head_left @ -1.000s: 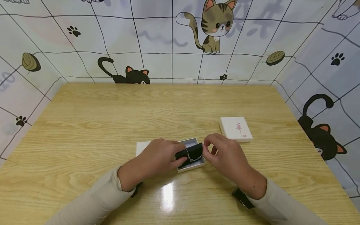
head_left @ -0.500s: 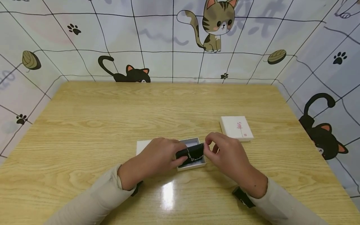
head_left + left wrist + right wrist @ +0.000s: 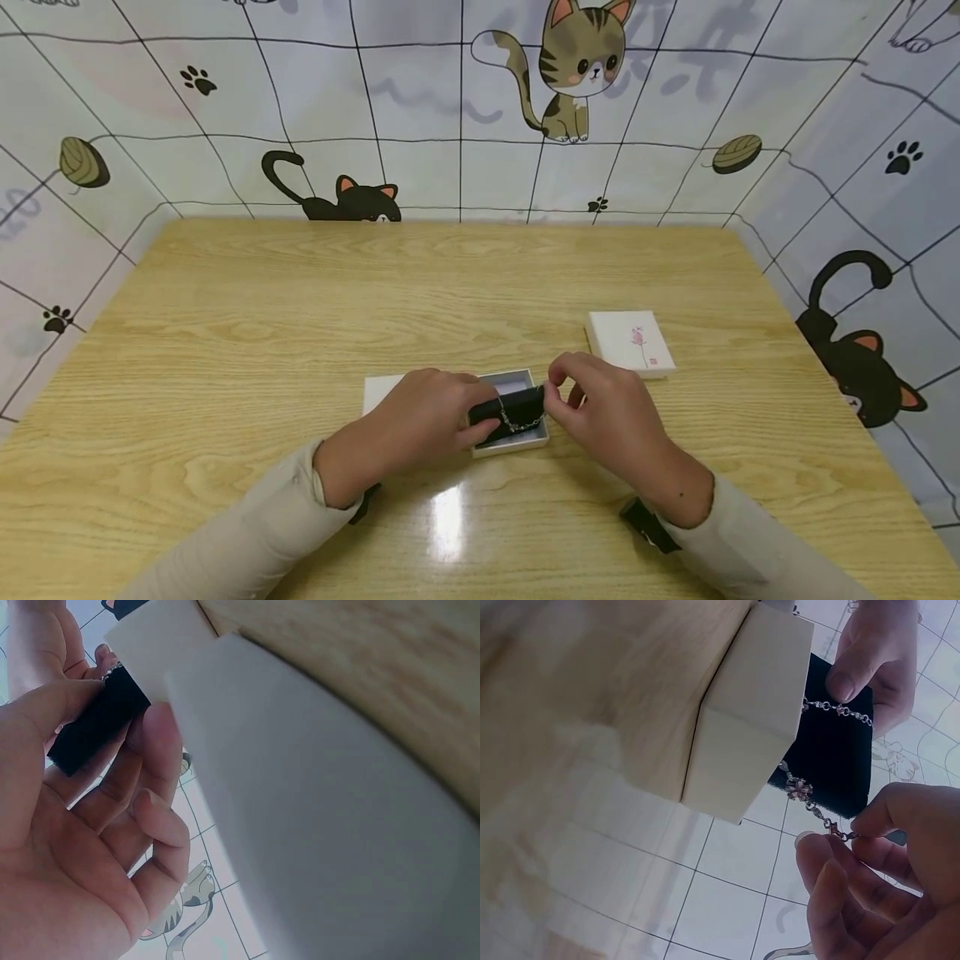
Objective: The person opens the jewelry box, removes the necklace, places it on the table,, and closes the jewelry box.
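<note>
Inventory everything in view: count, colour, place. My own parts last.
Open box: one, white, near the middle of the table
Pad: one, black, at the open box
Bracelet: one, silver with pinkish stones, across the pad
Flower-printed box or lid: one, white with pink print, right of the open box
Flat-topped item: one, white, left of the open box, partly hidden
Table: one, light wood, below everything
Backdrop: three sides, white with cat drawings, around the table
Left grip: one, bare, holding the pad
Right grip: one, bare, pinching the bracelet's end
Sleeves: two, beige, on both arms
Wrist gear: two, dark, one per wrist
</note>
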A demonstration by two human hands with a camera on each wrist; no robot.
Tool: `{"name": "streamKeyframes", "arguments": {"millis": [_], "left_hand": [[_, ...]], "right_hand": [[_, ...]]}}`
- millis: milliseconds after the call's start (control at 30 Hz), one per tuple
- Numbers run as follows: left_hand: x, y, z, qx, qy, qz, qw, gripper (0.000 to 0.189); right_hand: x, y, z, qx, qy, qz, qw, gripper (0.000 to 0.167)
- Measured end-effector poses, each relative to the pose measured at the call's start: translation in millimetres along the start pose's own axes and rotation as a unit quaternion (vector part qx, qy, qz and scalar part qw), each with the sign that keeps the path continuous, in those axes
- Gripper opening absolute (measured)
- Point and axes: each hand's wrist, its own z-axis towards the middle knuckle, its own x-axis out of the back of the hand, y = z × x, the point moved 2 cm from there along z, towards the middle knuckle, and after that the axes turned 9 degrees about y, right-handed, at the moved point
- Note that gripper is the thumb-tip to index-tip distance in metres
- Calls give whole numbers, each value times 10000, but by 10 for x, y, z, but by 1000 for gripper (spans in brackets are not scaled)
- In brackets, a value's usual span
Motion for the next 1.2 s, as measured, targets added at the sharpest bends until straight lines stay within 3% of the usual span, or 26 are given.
{"name": "streamKeyframes", "arguments": {"millis": [633,1200], "left_hand": [[-4,4,0,-18,-51,75,10000,14],[-7,7,-1,-12,-62,-21,10000,13]], "right_hand": [[16,-5,13,-439,-229,50,9988,10],[17,16,4,-243,79,223,9994,12]]}}
